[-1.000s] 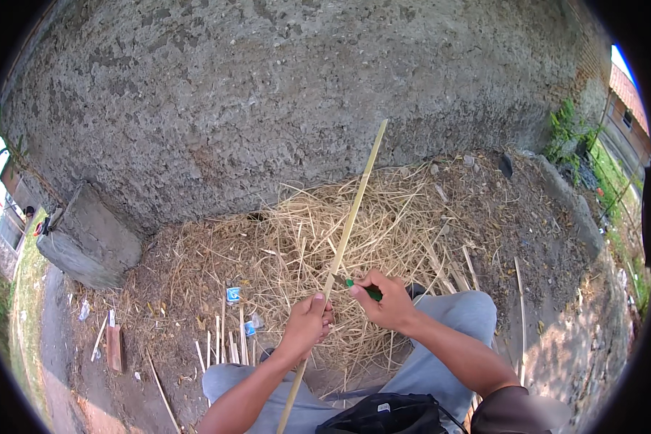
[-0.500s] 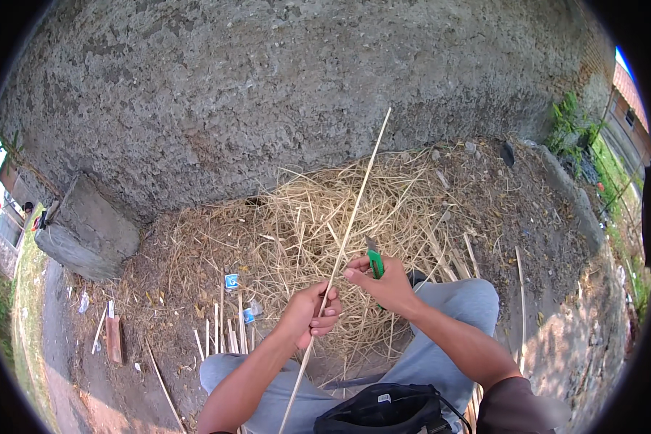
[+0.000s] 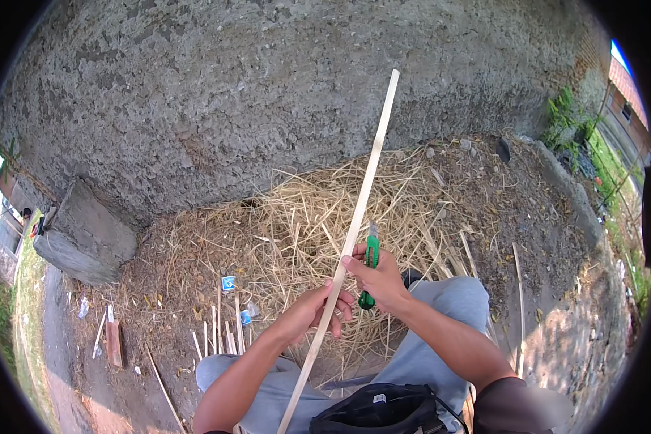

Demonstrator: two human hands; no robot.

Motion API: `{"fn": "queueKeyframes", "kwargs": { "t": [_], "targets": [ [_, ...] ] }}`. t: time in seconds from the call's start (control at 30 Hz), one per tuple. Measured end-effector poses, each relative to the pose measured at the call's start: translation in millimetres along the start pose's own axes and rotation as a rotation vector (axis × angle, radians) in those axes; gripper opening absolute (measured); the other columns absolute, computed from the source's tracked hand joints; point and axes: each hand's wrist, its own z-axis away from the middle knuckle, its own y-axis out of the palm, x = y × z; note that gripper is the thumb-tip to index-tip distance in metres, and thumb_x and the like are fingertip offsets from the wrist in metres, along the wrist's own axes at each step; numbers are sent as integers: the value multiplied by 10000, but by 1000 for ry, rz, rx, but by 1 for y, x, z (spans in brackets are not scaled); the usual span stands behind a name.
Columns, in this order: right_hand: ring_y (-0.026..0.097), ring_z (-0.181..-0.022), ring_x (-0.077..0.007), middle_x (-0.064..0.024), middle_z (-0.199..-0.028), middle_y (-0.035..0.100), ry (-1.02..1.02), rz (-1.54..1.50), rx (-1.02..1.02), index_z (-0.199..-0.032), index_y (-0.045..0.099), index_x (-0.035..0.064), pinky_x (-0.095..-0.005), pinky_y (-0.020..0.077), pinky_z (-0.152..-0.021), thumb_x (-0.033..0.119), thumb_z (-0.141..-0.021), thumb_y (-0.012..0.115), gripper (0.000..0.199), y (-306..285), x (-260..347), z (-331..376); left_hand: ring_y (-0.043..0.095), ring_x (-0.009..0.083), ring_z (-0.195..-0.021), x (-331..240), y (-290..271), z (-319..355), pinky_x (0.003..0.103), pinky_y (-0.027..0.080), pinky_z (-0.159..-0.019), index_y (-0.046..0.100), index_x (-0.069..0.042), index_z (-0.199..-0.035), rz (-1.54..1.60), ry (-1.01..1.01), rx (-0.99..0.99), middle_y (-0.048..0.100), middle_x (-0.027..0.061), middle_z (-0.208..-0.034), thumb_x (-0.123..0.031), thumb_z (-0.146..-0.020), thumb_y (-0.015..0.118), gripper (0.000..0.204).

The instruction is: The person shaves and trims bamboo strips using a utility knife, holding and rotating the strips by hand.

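Observation:
A long pale bamboo strip slants from my lap up past the straw, its broad face showing. My left hand is loosely closed around its lower part, the thumb along one edge and the fingertips showing past the other. Higher up, my right hand pinches the strip between thumb and index finger. The same right hand also holds a green utility knife against its palm, blade out and pointing away from me. The blade is beside the strip, apart from it.
A heap of straw-like shavings lies before my knees, against a rough grey wall. Several cut strips lie by my left knee, near a small blue packet. A concrete block stands at left. A black bag rests at my lap.
The strip shows its broad face instead of its narrow edge, and its tip reaches higher. My right hand now pinches the strip, and the knife shows more of its length.

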Motion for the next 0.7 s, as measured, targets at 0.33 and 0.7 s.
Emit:
{"fn": "queueKeyframes", "kwargs": {
  "t": [0.33,0.7],
  "targets": [
    [530,-616,-53,-17,-778,632,-111,194,-87,-928,669,9,-230,412,-536,141,-884,716,147,-6,5,2,675,86,-724,-3,-7,20,237,541,-660,713,7,-967,-653,252,-312,722,63,-817,-179,-876,745,209],
    [580,-681,-85,-31,-768,644,-156,271,-188,-922,660,-16,-257,472,-628,148,-883,707,175,4,8,7,674,79,-746,6,2,23,237,544,-678,742,26,-998,-694,217,-417,741,78,-824,-148,-892,717,206]
  ]
}}
